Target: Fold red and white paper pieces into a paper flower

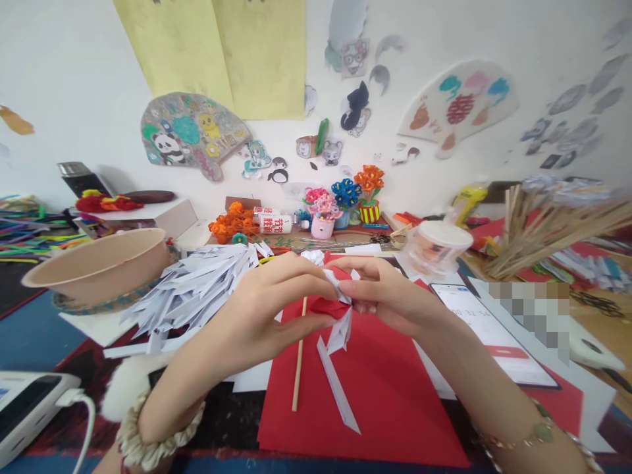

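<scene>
Between my two hands is a small folded piece of red and white paper [332,307], with white pointed ends hanging below it. My left hand [279,299] closes on its left side, thumb below and fingers above. From the right, my right hand [380,289] pinches the same folded paper with thumb and fingertips. Under both hands lies a stack of red paper sheets [390,395]. On it rest a thin wooden stick [299,368] and a folded white paper strip [338,388]. My fingers partly hide the folded paper.
Left of my hands are a pile of folded white strips [192,289] and a beige basin [99,263]. To the right lie a phone [494,336], a round plastic tub [439,243] and a bundle of wooden sticks [543,224]. Small flower pots [322,228] stand by the wall.
</scene>
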Demonstrator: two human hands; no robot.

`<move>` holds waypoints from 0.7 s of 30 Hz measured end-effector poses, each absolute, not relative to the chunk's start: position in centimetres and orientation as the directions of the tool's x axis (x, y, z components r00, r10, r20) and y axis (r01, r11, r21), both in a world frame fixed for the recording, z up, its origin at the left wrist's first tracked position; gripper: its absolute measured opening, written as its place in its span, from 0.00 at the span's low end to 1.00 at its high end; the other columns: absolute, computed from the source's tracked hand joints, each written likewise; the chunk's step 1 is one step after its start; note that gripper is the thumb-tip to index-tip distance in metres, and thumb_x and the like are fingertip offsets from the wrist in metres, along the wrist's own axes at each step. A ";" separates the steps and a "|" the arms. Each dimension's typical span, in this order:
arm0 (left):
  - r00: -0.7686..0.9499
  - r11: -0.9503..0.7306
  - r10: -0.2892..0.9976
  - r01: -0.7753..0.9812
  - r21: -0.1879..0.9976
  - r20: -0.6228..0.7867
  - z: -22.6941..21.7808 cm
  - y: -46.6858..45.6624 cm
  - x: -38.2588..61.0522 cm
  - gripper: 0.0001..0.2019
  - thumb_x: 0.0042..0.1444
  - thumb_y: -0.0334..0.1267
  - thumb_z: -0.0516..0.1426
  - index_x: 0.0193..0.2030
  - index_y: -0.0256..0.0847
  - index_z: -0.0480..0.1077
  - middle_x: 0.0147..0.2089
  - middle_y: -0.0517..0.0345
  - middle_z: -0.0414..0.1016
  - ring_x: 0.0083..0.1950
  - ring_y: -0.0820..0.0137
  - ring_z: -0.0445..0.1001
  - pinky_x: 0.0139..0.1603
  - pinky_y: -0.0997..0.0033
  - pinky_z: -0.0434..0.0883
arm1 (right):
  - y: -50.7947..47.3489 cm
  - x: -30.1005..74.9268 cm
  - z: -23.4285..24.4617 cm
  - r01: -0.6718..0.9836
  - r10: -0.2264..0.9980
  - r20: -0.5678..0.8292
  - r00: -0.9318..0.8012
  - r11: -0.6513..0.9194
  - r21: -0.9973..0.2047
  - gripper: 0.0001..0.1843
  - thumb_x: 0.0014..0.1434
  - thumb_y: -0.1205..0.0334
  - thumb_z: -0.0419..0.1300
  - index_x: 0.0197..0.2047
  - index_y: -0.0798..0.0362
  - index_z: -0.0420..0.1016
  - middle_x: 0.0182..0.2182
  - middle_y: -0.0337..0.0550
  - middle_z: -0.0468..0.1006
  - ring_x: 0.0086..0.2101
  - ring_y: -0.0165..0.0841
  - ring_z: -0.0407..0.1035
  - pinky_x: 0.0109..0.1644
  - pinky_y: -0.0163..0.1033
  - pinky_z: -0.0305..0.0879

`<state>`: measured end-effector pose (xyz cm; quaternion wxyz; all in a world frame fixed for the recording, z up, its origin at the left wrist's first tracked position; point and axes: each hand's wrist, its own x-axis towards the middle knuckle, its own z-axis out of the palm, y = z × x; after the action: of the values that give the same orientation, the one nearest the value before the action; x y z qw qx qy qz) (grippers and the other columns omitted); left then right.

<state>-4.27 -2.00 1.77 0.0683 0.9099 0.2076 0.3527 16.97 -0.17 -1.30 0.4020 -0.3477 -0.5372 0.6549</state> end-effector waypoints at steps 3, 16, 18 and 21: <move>0.664 -0.911 0.408 0.338 0.235 0.627 1.7 -2.1 -4.2 0.07 0.60 0.29 0.61 0.44 0.42 0.74 0.44 0.53 0.80 0.45 0.68 0.76 0.46 0.69 0.73 | -0.2 17.0 -1.2 -0.157 0.899 -0.020 -0.437 -0.098 -0.983 0.21 0.43 0.51 0.77 0.36 0.54 0.80 0.24 0.35 0.72 0.20 0.23 0.57 0.23 0.32 0.50; 0.601 -0.839 0.541 0.439 0.322 0.588 1.7 -2.1 -4.0 0.03 0.60 0.36 0.63 0.41 0.43 0.75 0.39 0.57 0.80 0.40 0.68 0.76 0.43 0.69 0.71 | -0.2 17.2 -1.3 -0.137 0.917 0.026 -0.398 -0.032 -0.990 0.20 0.45 0.52 0.76 0.39 0.53 0.81 0.25 0.35 0.72 0.21 0.24 0.59 0.24 0.33 0.55; 0.539 -0.746 0.666 0.474 0.468 0.517 1.8 -1.9 -4.0 0.04 0.57 0.38 0.65 0.37 0.43 0.75 0.36 0.60 0.79 0.37 0.70 0.74 0.40 0.70 0.70 | -0.2 17.2 -1.2 -0.153 0.927 0.063 -0.370 0.007 -0.988 0.19 0.45 0.54 0.76 0.39 0.52 0.81 0.27 0.36 0.73 0.23 0.24 0.61 0.25 0.32 0.57; 0.442 -0.535 0.826 0.420 0.733 0.349 1.6 -1.8 -3.6 0.06 0.55 0.41 0.65 0.34 0.42 0.75 0.32 0.61 0.78 0.32 0.71 0.71 0.34 0.72 0.67 | -0.3 17.1 -1.1 -0.196 0.930 0.105 -0.352 0.036 -0.980 0.20 0.45 0.56 0.77 0.41 0.51 0.82 0.31 0.37 0.74 0.25 0.25 0.64 0.26 0.32 0.61</move>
<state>-3.57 -1.85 1.63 0.2843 0.8002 0.3894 0.3568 17.12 -0.26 -1.11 0.4622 -0.3323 -0.5519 0.6094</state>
